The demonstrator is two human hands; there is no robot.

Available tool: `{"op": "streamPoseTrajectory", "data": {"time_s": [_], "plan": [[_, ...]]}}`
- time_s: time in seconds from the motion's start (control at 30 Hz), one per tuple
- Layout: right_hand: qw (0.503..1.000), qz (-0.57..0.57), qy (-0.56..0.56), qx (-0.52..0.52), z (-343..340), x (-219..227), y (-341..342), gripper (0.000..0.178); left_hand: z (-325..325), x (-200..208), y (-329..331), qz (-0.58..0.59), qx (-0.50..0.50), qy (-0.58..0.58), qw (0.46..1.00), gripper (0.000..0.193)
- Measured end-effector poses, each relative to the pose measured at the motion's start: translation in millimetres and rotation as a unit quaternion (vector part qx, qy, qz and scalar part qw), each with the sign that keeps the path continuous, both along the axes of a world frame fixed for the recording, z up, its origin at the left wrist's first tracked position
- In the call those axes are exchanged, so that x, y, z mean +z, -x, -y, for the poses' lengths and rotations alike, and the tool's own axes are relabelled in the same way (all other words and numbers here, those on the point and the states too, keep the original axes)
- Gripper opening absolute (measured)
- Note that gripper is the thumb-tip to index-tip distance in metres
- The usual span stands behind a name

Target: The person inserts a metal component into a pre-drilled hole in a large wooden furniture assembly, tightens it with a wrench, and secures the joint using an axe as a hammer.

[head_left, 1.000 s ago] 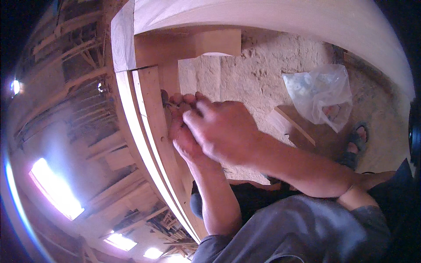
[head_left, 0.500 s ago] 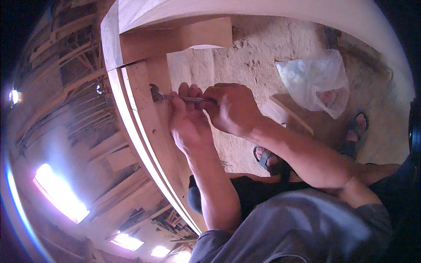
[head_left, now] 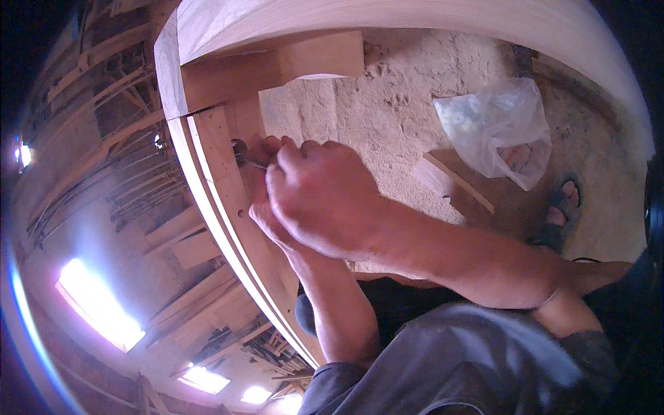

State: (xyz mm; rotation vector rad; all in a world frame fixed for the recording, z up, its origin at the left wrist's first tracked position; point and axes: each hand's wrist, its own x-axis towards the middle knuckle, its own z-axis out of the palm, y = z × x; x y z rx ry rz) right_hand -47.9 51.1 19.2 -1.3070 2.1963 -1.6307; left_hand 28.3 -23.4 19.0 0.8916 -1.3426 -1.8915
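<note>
My right hand (head_left: 325, 197) is closed in a fist around a slim metal wrench (head_left: 254, 164), of which only a short length of shaft shows. The wrench's far end meets a round dark hole (head_left: 239, 149) in the pale wooden rail (head_left: 225, 166). Beneath and behind the right hand lies my left hand (head_left: 266, 220), its wrist crossed by the right one. Its fingertips show beside the hole, curled in at the wrench, while most of its fingers are hidden.
A wooden block (head_left: 321, 55) juts from the corner under a broad curved board (head_left: 415, 17). On the dusty floor are a translucent plastic bag (head_left: 494, 128), a wood offcut (head_left: 456, 183) and a sandalled foot (head_left: 564, 204). Timber pieces (head_left: 194, 297) lie beyond the rail.
My right hand has swung left and down, over my left hand, toward the rail. The wrench's handle, visible before, is now covered. One sandalled foot is now hidden behind my right forearm.
</note>
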Motion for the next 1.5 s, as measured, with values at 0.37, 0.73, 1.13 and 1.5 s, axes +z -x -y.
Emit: {"op": "streamPoseTrajectory", "data": {"time_s": [0.37, 0.73, 1.13, 1.5], "plan": [[0.999, 0.034, 0.021, 0.012, 19.5, -72.7, -12.2, 0.046, 24.5, -25.1, -9.9, -0.016, 0.046, -0.093, 0.994, 0.033], [0.999, -0.019, -0.022, 0.041, 10.0, -41.4, -7.6, 0.045, 9.2, -14.5, -5.7, -0.053, 0.046, -0.091, 0.993, 0.025], [1.000, 0.002, 0.009, 0.014, 3.2, 8.8, -14.0, 0.036, 23.9, -6.4, -15.5, -0.064, -0.008, -0.054, 0.996, 0.022], [0.995, -0.002, -0.068, 0.070, 2.1, 36.4, 5.2, 0.035, 21.1, -3.7, -10.1, -0.080, 0.003, -0.059, 0.995, 0.030]]}}
